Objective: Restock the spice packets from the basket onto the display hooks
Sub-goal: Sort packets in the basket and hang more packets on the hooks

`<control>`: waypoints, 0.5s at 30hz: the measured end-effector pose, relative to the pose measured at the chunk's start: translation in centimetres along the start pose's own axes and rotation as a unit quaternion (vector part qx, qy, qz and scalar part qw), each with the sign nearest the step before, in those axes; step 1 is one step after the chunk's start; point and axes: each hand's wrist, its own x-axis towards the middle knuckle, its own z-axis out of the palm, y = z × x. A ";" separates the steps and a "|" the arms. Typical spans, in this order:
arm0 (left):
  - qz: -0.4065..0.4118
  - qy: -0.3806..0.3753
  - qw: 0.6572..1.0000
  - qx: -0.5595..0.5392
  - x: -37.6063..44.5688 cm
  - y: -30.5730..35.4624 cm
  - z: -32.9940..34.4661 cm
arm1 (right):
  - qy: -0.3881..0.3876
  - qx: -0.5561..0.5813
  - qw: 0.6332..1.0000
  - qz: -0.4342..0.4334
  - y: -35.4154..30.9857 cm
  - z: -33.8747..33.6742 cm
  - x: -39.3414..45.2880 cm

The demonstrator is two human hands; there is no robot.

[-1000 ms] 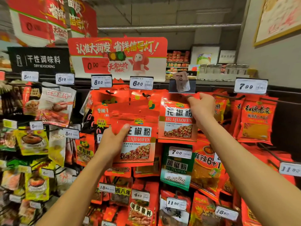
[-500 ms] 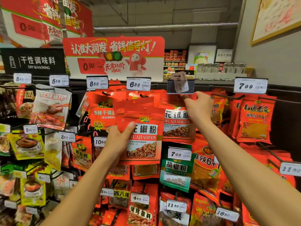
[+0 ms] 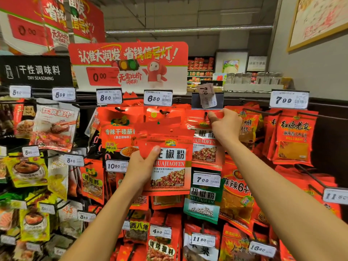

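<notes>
Supermarket aisle: price tags (image 3: 157, 98), hanging packets (image 3: 292, 140).

A grey wall (image 3: 310, 68) rises on the right, bearing a gold-framed poster (image 3: 320, 17). Overhead, a grey ceiling with a metal pipe (image 3: 188, 29). Red promotional signs (image 3: 130, 65) and a black "DRY SEASONING" sign (image 3: 35, 71) hang above distant shelves (image 3: 200, 69).

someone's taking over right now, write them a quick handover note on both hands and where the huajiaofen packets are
Left hand grips a small stack of HUAJIAOFEN packets in front of the display, not yet hung.
Right hand pinches the top of a matching packet at the hook under the loose 7.00 tag.
Done: whether that packet's hole is fully seated on the hook cannot be told.
Left: seat it, then hang the left hand's packets there. The basket is out of view.
</notes>
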 end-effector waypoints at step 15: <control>-0.034 -0.029 0.993 -0.106 -0.3 0.7 2.8 | -0.118 0.275 0.954 0.030 1.4 -3.1 -6.8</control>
